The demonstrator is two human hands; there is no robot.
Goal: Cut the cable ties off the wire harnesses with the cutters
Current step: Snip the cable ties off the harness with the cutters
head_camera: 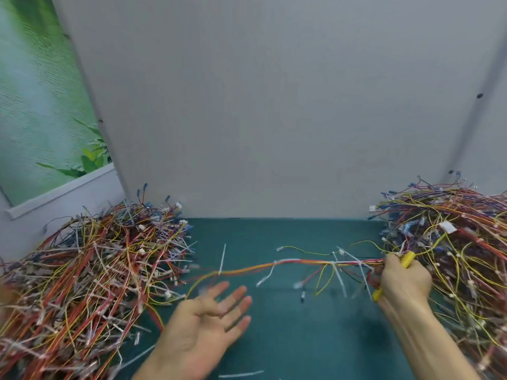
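A green mat (288, 338) runs back to the foot of a grey panel (274, 105), and the only bare stretch of it is the lane down the middle. A heap of wires (82, 270) covers the left side, its ragged edge spilling inward to just beside the left wrist. A second heap (461, 242) fills the right side and runs out of the picture.

One wire harness (301, 261) is stretched across the open lane (red, orange and yellow strands). Its left end trails toward the left heap's edge and its right end runs into the right hand (403, 281). White cable ties (337, 272) are on it, tails sticking out, most of them on the right half.

The right hand sits at the inner edge of the right heap, fingers curled round the cutters (408, 259). Their yellow handles show above and below the fist; the blades are hidden, so whether they are apart or together I cannot tell.

The left hand (211, 316) is over the bare mat, palm up, fingers spread and relaxed, holding nothing, just below the harness's left end.

A few loose ties (241, 375) lie on the mat, one near the front edge.
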